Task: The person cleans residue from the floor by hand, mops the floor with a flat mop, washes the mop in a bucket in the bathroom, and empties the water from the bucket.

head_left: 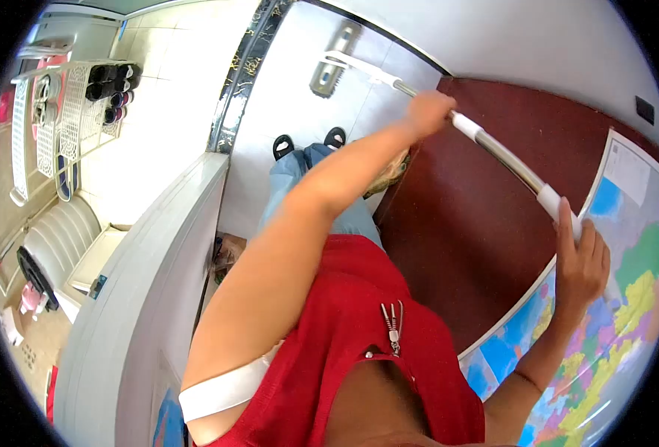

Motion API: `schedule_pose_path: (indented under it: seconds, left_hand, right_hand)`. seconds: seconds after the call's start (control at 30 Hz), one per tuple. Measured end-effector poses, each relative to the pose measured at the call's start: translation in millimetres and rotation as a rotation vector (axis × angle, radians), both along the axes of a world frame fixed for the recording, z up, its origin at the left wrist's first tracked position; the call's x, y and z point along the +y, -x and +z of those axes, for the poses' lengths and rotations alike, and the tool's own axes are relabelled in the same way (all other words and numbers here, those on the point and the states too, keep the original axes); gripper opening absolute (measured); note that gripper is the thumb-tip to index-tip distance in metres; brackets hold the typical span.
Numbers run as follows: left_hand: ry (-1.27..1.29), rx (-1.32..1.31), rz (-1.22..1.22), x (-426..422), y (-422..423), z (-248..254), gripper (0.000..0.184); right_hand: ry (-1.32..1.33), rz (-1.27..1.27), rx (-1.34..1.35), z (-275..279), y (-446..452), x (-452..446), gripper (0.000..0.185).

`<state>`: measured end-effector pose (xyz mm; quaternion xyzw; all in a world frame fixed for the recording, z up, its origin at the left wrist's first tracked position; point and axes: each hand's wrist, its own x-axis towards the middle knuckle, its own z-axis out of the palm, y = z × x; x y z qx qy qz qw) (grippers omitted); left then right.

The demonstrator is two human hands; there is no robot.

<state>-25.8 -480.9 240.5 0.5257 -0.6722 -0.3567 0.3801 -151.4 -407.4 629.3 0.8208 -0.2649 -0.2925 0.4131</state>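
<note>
A long-handled mop slants across the upper right, its pole silver with white sleeves. Its flat greenish-grey head rests on the pale tiled floor, with a dark bristly edge. My left hand is wrapped round the middle of the pole, the arm reaching across in front of my body. At the pole's upper end, my right hand is on the white grip, index finger stretched along it and the other fingers curled; part of the grip is hidden by the hand.
A dark red panel and a colourful map lie to the right. On the left are a grey-white door edge and a white rack with shoes. A black patterned threshold crosses the floor near my sandalled feet.
</note>
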Motion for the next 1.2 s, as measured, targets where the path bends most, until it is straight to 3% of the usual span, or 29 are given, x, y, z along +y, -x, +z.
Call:
schedule_pose_path:
  seconds: [0.2,0.43,0.47,0.57,0.6,0.7,0.8,0.9,1.07,1.2]
  left_hand:
    - [0.043,-0.002,0.321,13,-74,-5,0.012]
    - [0.008,0.076,0.508,54,-91,-8,0.019]
    - [0.030,0.080,0.542,56,-88,-8,0.022]
    - [0.099,0.180,0.568,45,-70,-24,0.025]
    - [0.098,0.193,0.515,41,-65,-29,0.027]
    - [0.094,0.229,0.430,34,-59,-38,0.035]
    - [0.111,0.230,0.509,42,-66,-49,0.041]
    - [-0.139,0.037,0.408,59,-85,-105,0.040]
    - [-0.056,0.068,0.529,36,-85,-94,0.038]
    - [0.014,0.194,0.493,-9,-99,-92,0.046]
  right_hand:
    - [-0.079,0.206,-0.051,-11,-44,-37,0.043]
    - [-0.287,0.210,-0.160,-16,-57,-66,0.044]
    - [-0.309,0.180,-0.204,-19,-56,-73,0.050]
    - [-0.429,-0.295,-0.094,-29,-80,-92,0.055]
    - [-0.543,-0.244,-0.164,-52,-75,-103,0.068]
    - [-0.503,-0.386,0.042,-150,-91,-100,0.066]
    - [-0.737,-0.448,-0.069,-221,-93,-106,0.050]
    - [-0.696,-0.482,-0.129,-209,-103,-97,0.045]
    - [-0.521,-0.336,-0.140,-189,-120,-96,0.051]
    - [-0.382,-0.249,-0.080,-182,-136,-121,0.057]
